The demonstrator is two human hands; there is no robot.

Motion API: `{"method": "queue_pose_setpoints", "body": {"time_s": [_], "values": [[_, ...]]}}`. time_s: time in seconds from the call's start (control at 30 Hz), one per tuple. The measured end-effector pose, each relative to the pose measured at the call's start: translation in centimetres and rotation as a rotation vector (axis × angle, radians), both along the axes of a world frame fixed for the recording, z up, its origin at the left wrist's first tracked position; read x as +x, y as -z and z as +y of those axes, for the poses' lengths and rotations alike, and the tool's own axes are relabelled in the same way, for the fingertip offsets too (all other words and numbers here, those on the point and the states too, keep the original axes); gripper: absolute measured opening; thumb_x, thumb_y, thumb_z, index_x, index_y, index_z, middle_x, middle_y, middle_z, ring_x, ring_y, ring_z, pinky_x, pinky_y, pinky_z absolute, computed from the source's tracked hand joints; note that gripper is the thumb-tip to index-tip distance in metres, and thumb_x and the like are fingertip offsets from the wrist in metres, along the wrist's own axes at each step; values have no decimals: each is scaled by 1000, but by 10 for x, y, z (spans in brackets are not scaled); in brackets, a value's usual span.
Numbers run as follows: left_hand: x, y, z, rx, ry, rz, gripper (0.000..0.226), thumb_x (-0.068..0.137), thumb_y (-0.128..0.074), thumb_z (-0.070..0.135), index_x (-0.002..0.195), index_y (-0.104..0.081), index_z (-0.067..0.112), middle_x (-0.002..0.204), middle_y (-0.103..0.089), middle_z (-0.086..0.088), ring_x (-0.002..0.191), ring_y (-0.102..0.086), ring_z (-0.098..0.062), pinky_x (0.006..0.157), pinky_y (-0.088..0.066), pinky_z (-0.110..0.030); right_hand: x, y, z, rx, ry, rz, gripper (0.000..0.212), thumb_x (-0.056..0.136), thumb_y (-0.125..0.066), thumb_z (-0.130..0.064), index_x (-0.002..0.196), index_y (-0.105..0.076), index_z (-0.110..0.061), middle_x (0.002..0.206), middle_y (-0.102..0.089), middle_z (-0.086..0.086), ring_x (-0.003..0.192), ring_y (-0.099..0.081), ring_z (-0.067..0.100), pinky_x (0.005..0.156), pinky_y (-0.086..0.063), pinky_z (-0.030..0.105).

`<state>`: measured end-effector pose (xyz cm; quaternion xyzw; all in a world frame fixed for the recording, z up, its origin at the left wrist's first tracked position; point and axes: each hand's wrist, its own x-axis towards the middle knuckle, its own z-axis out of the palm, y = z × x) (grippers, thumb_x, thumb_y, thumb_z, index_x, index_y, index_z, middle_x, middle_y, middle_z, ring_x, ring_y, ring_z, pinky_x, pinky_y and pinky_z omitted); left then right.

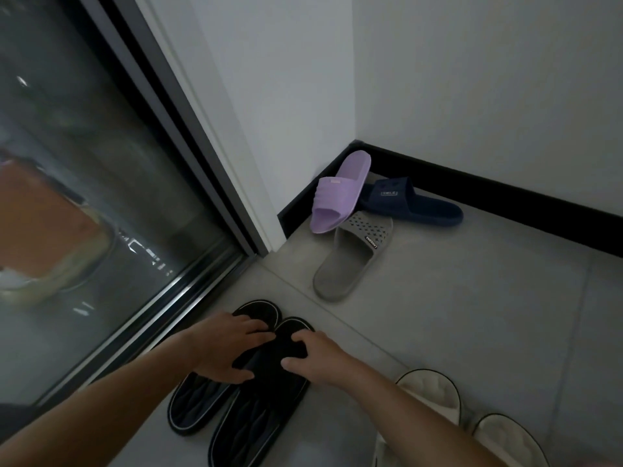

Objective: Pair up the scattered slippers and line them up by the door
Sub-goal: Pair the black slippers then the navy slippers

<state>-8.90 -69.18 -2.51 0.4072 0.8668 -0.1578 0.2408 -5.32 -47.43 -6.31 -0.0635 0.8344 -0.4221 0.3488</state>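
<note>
Plainly, both hands are on the black pair in the lower middle of the frame. The left hand (232, 348) grasps the strap of the door-side black rubber slipper with a thin white rim (192, 406), with its fingers over the top and its thumb at the strap's near edge. The right hand (318, 358) pinches the strap of the second black rubber slipper (256, 429) between curled fingers and thumb. The two soles lie side by side and touching, heels toward the bottom edge, their long axes roughly along the track of the glass sliding door (101, 197) at the left.

The next pick, I judge, turns on the heap in the upper middle, straight ahead of the toes. The grey perforated rubber slide (350, 264) lies nearest, heel toward the hands and its length running up and right, closer to the right hand. The lilac ridged slide (340, 193) leans tilted across its toe and over the navy slide with a small label (418, 205), which lies along the black skirting board (505, 203). Two cream padded slippers (431, 396) sit at the lower right, just beside the right forearm. No rack or tray shows; every slipper rests on the pale grey floor tiles (472, 315) or on another slipper
</note>
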Motion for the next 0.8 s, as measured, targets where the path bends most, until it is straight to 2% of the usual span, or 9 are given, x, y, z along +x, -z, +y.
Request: {"method": "queue_pose_setpoints", "body": {"time_s": [0.13, 0.23, 0.37, 0.47, 0.57, 0.63, 0.73, 0.8], "values": [[-6, 6, 10, 197, -216, 74, 74, 82, -24, 71, 143, -31, 29, 146, -37, 8, 127, -44, -12, 98, -43, -30, -2, 3, 4, 0, 5, 0, 71, 85, -59, -47, 144, -32, -19, 145, -34, 8, 130, -40, 21, 104, -34, 25], [-28, 16, 31, 346, -386, 104, 59, 87, -35, 61, 136, -40, 28, 139, -42, 9, 125, -45, -10, 99, -42, -26, -11, 7, 22, 2, 69, 6, 65, 85, -60, -45, 140, -37, -20, 140, -39, 6, 123, -44, 17, 95, -36, 19], [-66, 31, 80, 470, -589, 74, 51, 89, -51, 44, 133, -44, 20, 137, -43, 1, 123, -45, -18, 100, -42, -36, -28, 12, 61, 78, 184, 25, 59, 87, -59, -44, 138, -38, -24, 140, -38, 8, 124, -45, 19, 89, -31, 14], [-97, 36, 125, 579, -675, 52, 43, 88, -54, 38, 125, -49, 15, 129, -48, -5, 118, -48, -24, 95, -45, -40, -48, 12, 88, 155, 237, 55, 57, 88, -60, -41, 137, -40, -21, 141, -39, 9, 125, -45, 20, 93, -33, 16], [-135, 41, 161, 697, -734, 75, 47, 90, -54, 33, 131, -45, 12, 133, -46, -11, 123, -44, -27, 100, -41, -39, -79, 10, 111, 203, 324, 101, 55, 88, -61, -40, 135, -42, -21, 138, -42, 10, 120, -50, 20, 90, -34, 16], [-158, 43, 180, 788, -740, 145, 46, 89, -56, 28, 130, -45, 11, 130, -47, -11, 119, -45, -28, 94, -40, -36, -102, 9, 125, 233, 378, 138, 53, 88, -60, -40, 135, -43, -22, 137, -43, 9, 116, -52, 20, 88, -33, 16], [-189, 44, 197, 890, -715, 277, 40, 88, -57, 25, 124, -47, 12, 121, -51, -9, 103, -47, -21, 80, -38, -29, -140, 4, 140, 258, 489, 260, 47, 89, -59, -33, 133, -46, -21, 136, -44, 7, 106, -57, 17, 91, -37, 20], [-209, 46, 201, 923, -774, 286, 38, 88, -56, 27, 123, -48, 11, 121, -51, -8, 103, -47, -19, 80, -38, -27, -165, -1, 147, 258, 584, 352, 43, 90, -58, -26, 132, -48, -18, 135, -46, 8, 95, -57, 13, 90, -40, 23]]}}
